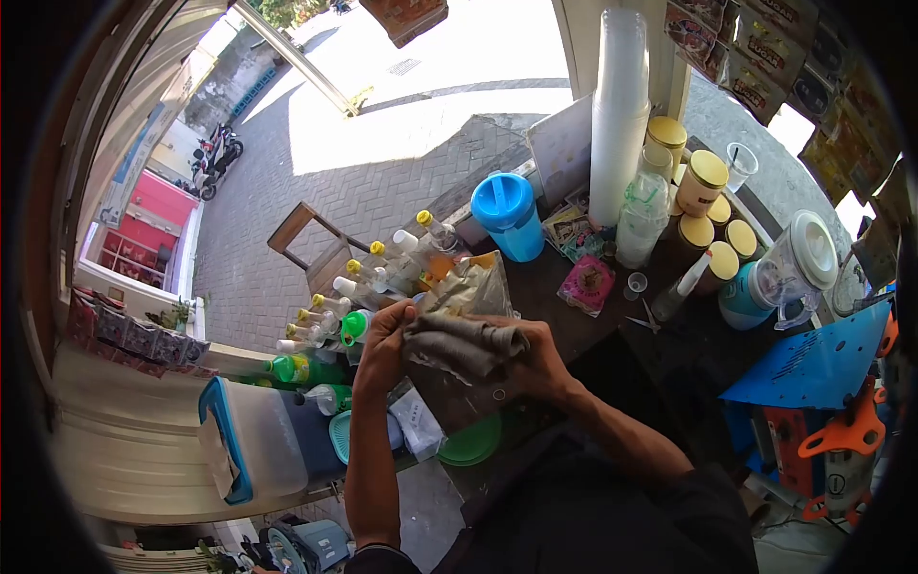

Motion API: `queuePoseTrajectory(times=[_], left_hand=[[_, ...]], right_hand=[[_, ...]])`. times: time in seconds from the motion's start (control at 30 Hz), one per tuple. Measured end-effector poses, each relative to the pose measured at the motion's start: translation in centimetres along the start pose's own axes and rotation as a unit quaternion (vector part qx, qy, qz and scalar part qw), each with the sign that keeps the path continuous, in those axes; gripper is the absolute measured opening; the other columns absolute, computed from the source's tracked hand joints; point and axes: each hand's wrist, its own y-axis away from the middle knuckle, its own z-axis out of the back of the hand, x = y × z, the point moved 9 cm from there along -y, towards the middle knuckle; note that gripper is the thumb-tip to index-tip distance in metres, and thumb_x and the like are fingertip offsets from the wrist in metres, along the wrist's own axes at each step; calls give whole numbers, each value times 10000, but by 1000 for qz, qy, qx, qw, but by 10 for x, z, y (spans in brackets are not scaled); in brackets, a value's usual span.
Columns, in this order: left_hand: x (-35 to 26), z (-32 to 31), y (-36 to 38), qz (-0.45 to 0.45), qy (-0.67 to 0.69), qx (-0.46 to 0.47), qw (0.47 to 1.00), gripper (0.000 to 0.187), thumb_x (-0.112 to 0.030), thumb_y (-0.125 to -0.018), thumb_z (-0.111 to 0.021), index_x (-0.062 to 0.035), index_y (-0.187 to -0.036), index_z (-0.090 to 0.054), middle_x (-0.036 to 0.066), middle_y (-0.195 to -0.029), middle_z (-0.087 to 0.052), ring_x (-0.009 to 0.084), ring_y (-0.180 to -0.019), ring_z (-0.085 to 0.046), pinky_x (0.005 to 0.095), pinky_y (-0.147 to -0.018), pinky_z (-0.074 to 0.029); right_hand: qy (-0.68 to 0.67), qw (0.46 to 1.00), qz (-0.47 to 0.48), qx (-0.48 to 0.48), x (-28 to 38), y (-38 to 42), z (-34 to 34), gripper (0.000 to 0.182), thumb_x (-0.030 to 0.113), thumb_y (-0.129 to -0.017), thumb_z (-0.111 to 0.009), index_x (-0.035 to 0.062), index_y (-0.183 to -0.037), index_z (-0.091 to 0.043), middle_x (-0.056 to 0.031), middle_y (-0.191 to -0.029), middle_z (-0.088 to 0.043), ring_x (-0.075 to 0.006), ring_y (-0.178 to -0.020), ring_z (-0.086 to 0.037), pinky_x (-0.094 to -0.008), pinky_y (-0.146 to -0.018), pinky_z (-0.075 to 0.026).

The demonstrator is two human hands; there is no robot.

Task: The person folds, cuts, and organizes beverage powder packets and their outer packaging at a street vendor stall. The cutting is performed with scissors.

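A crumpled grey-brown cloth (464, 346) is stretched between my two hands above the dark table. My left hand (384, 346) grips its left end, thumb on top. At the other end my right hand (541, 360) is closed round the cloth, its fingers partly hidden by the folds. Just beyond the cloth lies a yellowish-brown paper or plastic packet (483, 285), partly covered. A row of bottles with yellow and white caps (380, 273) stands past my left hand. Below the cloth, a white packet (415, 421) lies near a green round lid (470, 442).
A blue lidded jug (507, 218) stands ahead, with a tall stack of plastic cups (618, 124) to its right. Several gold-lidded jars (703, 182) and a blender (786, 263) are at the right. A clear storage box (258, 442) sits at the left.
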Motion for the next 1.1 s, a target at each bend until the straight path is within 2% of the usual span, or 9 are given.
queuePoseTrajectory(times=[0.13, 0.27, 0.33, 0.4, 0.5, 0.57, 0.67, 1.0, 1.1], left_hand=[[4, 7, 14, 20, 273, -97, 957, 257, -229, -1012, -483, -23, -908, -598, -23, -825, -594, 43, -717, -526, 212, -656, -432], [4, 1, 20, 9, 291, -98, 952, 249, -216, -1005, -495, 0, -1040, -613, 21, -931, -646, 72, -818, -601, 238, -739, -490], [3, 0, 25, -3, 307, -114, 945, 233, -190, -992, -520, -3, -1089, -620, 40, -967, -660, 92, -857, -622, 255, -763, -510], [3, 3, 25, -9, 312, -119, 942, 233, -177, -986, -532, -4, -1113, -624, 49, -985, -667, 102, -877, -633, 264, -776, -519], [13, 28, 28, -20, 313, -145, 939, 205, -137, -971, -553, -10, -1115, -625, 76, -1021, -668, 137, -910, -643, 290, -793, -536], [7, 26, 36, -21, 318, -166, 933, 201, -132, -971, -551, -12, -1114, -624, 81, -1025, -669, 142, -918, -645, 290, -798, -537], [0, 25, 39, -27, 317, -196, 928, 202, -149, -977, -540, -15, -1104, -623, 89, -1029, -671, 147, -925, -649, 292, -803, -537], [4, 51, 102, -1, 311, -360, 880, 321, -199, -954, -583, -1, -1202, -532, 103, -1069, -638, 172, -931, -650, 302, -808, -539], [-53, 40, 81, -9, 123, -188, 974, 431, -295, -934, -614, 22, -1201, -494, 117, -1064, -620, 121, -795, -653, 240, -686, -532]], right_hand=[[104, 921, -207, -312, -82, 26, 79, 133, -37, -820, -583, -43, -938, -644, -111, -867, -702, -156, -772, -656, -308, -701, -503], [-6, 973, -68, -221, 22, -10, 38, 108, 1, -855, -600, -47, -942, -643, -128, -861, -703, -156, -761, -654, -305, -692, -499], [-1, 991, 97, 94, 51, -32, -10, 120, 52, -896, -608, -46, -952, -647, -131, -903, -710, -160, -775, -663, -299, -694, -497], [74, 992, -57, -81, -14, -41, 38, 137, 62, -898, -614, -52, -967, -644, -122, -920, -711, -175, -779, -668, -303, -690, -500], [31, 905, -233, -356, -150, 19, 100, 207, 117, -903, -628, -56, -1016, -639, -83, -873, -704, -182, -761, -669, -305, -646, -517], [-234, 855, -358, -294, -208, 58, 85, 213, 143, -924, -606, -29, -1048, -626, -89, -911, -697, -163, -733, -655, -284, -599, -532], [-685, 573, -435, -112, -210, 90, -1, 272, 217, -968, -544, -3, -1122, -589, -130, -953, -661, -144, -674, -636, -227, -535, -571], [-665, 632, -396, 35, -185, 78, -26, 375, 291, -949, -571, -17, -1161, -560, -109, -984, -662, -191, -822, -683, -336, -625, -592], [-614, 643, -457, -13, -173, 79, -14, 381, 304, -955, -562, -13, -1166, -563, -110, -987, -667, -180, -836, -684, -339, -662, -594]])
